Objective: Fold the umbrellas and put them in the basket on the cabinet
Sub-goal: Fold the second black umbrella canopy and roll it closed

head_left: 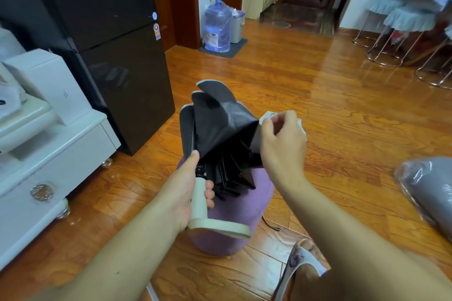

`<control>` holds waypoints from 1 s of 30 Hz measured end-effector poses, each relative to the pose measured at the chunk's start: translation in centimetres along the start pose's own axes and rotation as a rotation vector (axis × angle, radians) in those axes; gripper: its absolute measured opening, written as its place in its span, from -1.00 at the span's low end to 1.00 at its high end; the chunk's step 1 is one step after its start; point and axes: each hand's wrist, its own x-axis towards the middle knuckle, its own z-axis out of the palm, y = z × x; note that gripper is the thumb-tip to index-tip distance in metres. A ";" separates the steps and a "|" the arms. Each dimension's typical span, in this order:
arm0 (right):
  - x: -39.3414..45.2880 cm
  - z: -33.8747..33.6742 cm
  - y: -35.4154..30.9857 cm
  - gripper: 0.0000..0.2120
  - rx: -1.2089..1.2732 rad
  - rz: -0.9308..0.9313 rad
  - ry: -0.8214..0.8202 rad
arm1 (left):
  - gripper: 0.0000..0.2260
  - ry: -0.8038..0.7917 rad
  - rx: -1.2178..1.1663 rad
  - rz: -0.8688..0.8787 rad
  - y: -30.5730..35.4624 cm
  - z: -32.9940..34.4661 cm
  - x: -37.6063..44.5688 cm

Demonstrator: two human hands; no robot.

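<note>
The left hand (188,193) grips the umbrella (217,134) by its cream handle; the right hand (281,139) pinches its dark cloth.

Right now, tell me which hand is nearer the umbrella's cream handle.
Left. The left hand is wrapped around the cream handle. The right hand is up at the canopy's edge, apart from the handle.

umbrella (217,134) above stool (234,205) — fridge (110,56) left-behind | cabinet (49,154) left | water jug (217,24) far behind
</note>
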 end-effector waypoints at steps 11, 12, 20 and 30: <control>-1.6 0.6 1.5 -0.04 -0.274 -0.359 -0.162 | -0.52 0.000 0.026 0.026 0.3 -0.1 -0.5; -1.2 0.4 1.4 -0.06 -0.320 -0.416 -0.112 | -0.53 0.002 0.032 0.035 0.2 0.0 -0.5; -1.1 0.4 1.3 -0.46 -0.349 -0.463 -0.153 | -0.62 0.027 0.050 0.078 -0.1 0.2 -1.0; -0.8 -1.3 -0.3 -0.43 -0.264 -0.301 -0.154 | -0.76 0.035 0.160 0.230 -1.1 1.1 -1.4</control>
